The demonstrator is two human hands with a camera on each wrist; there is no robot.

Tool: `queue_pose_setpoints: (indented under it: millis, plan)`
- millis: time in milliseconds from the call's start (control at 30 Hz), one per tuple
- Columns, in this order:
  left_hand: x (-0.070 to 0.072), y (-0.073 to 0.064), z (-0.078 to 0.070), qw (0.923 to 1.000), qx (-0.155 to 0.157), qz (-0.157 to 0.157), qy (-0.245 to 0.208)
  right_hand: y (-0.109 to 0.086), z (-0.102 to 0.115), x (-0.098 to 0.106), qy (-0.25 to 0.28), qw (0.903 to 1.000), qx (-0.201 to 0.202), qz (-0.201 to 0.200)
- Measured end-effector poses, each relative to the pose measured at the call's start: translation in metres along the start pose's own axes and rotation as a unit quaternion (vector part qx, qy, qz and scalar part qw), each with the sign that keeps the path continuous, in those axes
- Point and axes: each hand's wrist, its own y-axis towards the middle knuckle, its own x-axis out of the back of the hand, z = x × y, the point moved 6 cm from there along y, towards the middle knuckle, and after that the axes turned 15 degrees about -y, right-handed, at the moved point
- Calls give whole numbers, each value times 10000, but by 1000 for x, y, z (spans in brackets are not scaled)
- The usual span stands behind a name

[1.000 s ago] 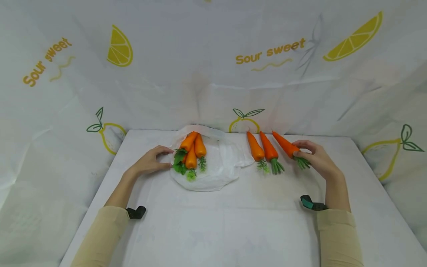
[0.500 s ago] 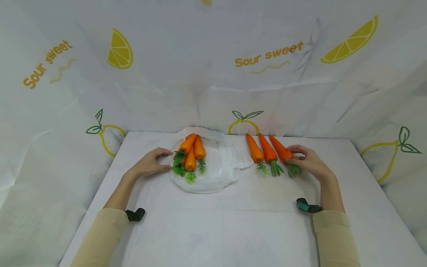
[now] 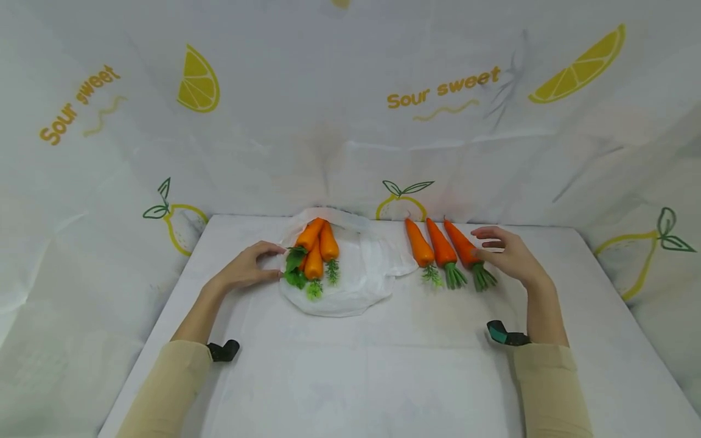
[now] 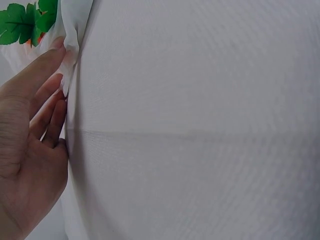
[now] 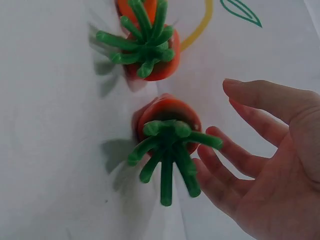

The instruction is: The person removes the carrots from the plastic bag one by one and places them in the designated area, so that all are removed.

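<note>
The right hand (image 3: 508, 255) is spread, its thumb and fingers apart, beside the right carrot (image 3: 459, 242). In the right wrist view its lower fingers reach close behind the carrot's green stalks; whether they touch cannot be told. The left hand (image 3: 249, 266) is also parted, thumb below and fingers above, with the tips touching the left edge of the white bag (image 3: 364, 267).

Within the bag's outline, near its left side, lies a cluster of carrots (image 3: 313, 261), with broad leaves (image 3: 294, 275) by the left hand and feathery tops to the right. At least three carrots show clearly there, and part of another.

To the bag's right, three loose carrots lie in a row on the white table (image 3: 350, 377), tips toward the backdrop (image 3: 263, 152). The middle carrot (image 3: 440, 240) has stubby stalks like the right one; the left carrot (image 3: 418, 243) has a feathery top, just beside the bag's corner.

Beige sleeves (image 3: 553, 389) cover both forearms. The backdrop bears lemon drawings and "Sour sweet" lettering (image 3: 443, 88).
</note>
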Motion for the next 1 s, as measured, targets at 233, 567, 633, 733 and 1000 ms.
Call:
queue_pose_setpoints:
  millis: [233, 567, 633, 733, 1000]
  plan:
    - [0, 1, -2, 10000, -24, 22, -21, 6, 38, 13, -117, 9992, 337, -205]
    - [1, 1, 0, 10000, 62, 6, -14, 28, 115, -1, 109, 9887, 1489, 89]
    - [1, 1, 0, 10000, 60, 17, -29, 33, 126, -5, 104, 9861, 1651, 132]
    - [1, 1, 0, 10000, 58, 23, -34, 39, 141, -11, 104, 9822, 1864, 179]
    - [1, 2, -1, 9999, 95, 23, -83, 55, 173, -34, 493, 9727, 2182, 621]
